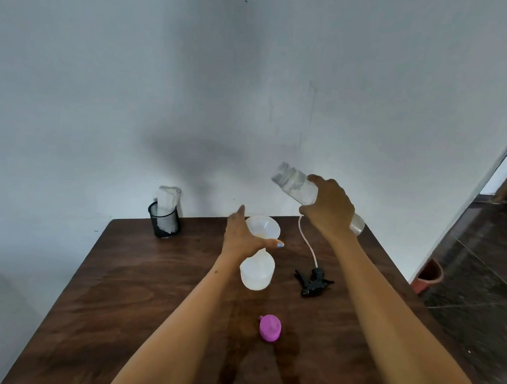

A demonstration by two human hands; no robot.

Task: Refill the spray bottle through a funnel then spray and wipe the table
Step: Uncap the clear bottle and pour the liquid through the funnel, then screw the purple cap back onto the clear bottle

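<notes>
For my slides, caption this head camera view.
Left hand steadies funnel in spray bottle; right hand tilts clear bottle above it.

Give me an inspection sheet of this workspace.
Surface: brown wooden table.
Job's things: funnel sits in the spray bottle; black trigger head with its tube lies on the table; pink cap near the front.
Clutter: mesh cup holding white cloth.
Hands: left hand grips the funnel's neck; right hand holds a tilted clear bottle.
Cables: nothing seen.
Surroundings: grey wall, dark floor on the right.
</notes>
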